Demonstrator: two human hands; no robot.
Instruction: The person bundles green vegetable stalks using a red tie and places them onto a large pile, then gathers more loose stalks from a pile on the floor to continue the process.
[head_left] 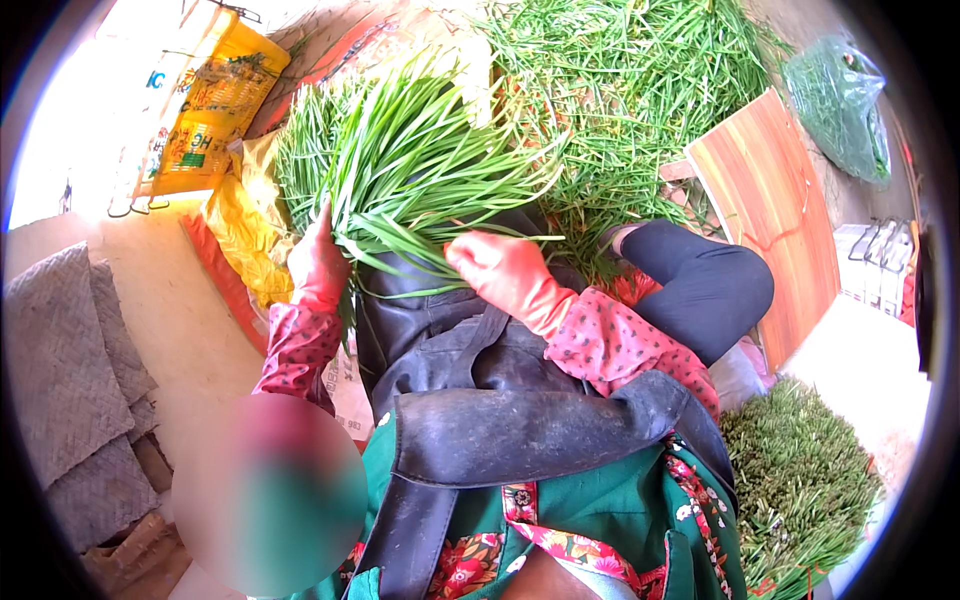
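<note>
A large bunch of long, flat green garlic chives (420, 165) fans out above my lap, its leaves spreading up and to the right. My left hand (320, 262), in a red rubber glove, is closed around the lower left side of the bunch. My right hand (508, 278), also gloved in red, sits at the bunch's lower right. Its fingers are curled together on some drooping leaves; the fingertips are partly hidden. A dark apron (430, 350) covers my lap beneath the chives.
Loose chives (630, 90) lie heaped at the far right. A wood-grain board (770, 220) leans beside my bent right knee. Cut chives (800, 470) are stacked at the near right. A yellow bag (245, 225) lies left of my left hand, and grey woven sheets (75, 350) farther left.
</note>
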